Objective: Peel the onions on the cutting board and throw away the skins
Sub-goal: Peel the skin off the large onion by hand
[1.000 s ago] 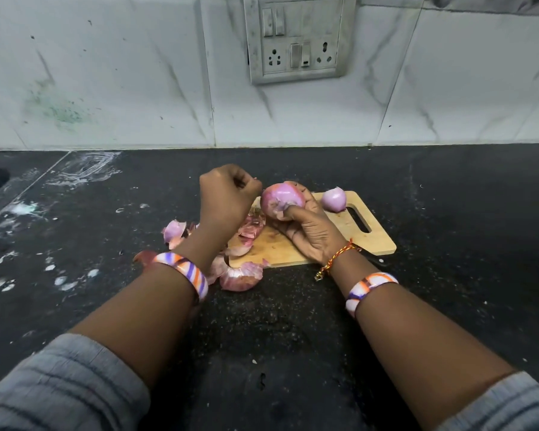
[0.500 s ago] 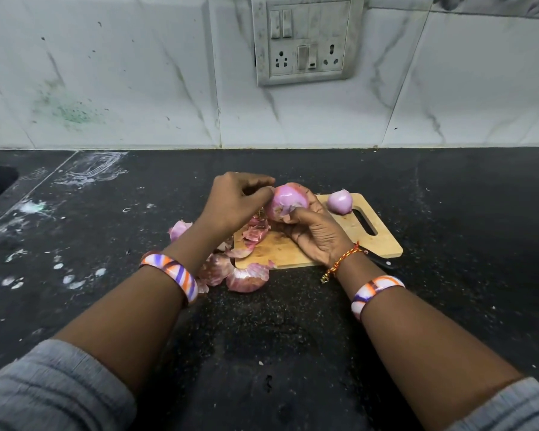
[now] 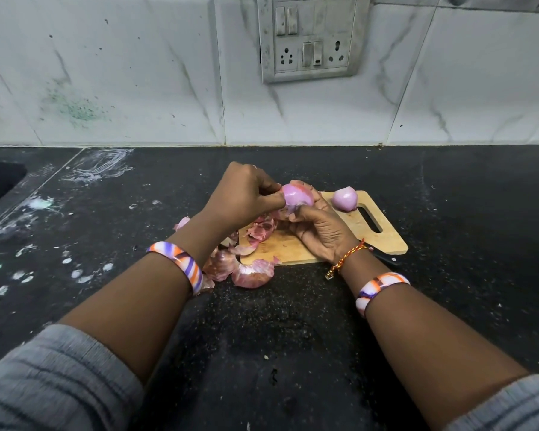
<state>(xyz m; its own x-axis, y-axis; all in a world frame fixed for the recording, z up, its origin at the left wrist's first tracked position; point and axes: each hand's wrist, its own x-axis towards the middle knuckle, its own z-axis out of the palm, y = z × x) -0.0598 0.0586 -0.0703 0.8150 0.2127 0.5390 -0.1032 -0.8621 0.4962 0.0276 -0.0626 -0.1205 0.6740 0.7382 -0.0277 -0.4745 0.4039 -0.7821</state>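
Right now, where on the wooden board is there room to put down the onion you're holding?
The bare strip of cutting board between the right hand and the handle slot, just in front of the peeled onion, is free. The board's left end is crowded with onion skins, which spill onto the counter under the left hand.

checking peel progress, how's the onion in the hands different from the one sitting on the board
The held onion is off the board, gripped between the left hand and right hand, with loose skin hanging from its underside. The onion on the cutting board rests untouched near the handle slot and looks fully peeled. The held one looks somewhat larger. Both are pale purple and glossy.
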